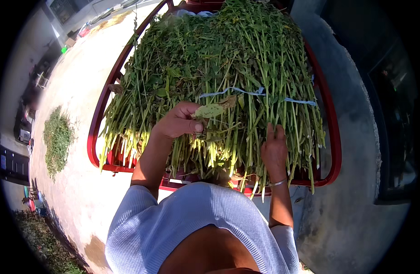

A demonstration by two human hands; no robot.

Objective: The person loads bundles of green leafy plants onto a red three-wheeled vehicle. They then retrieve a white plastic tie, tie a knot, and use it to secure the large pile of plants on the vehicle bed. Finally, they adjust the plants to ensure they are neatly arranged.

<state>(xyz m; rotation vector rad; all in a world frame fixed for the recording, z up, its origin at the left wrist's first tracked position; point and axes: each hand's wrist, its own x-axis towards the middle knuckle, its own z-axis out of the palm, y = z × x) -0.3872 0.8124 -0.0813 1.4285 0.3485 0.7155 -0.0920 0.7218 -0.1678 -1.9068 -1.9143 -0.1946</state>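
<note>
Your pale-blue top (196, 203) sits nearest; your left hand (179, 122) pinches a mottled leaf (210, 110); your right hand (275, 154) is among green stalks (214, 68), its grip unclear.

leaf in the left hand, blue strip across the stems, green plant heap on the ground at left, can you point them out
Leaf (209, 111): head view, on its pale green part.
Blue strip (250, 93): head view, on its longer, left stretch.
Green plant heap (58, 139): head view, on its middle.

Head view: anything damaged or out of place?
The leaf in the left hand looks damaged: mottled green, browned toward one end. Also, a heap of greenery lies on the ground at left, apart from the stalk load.
</note>
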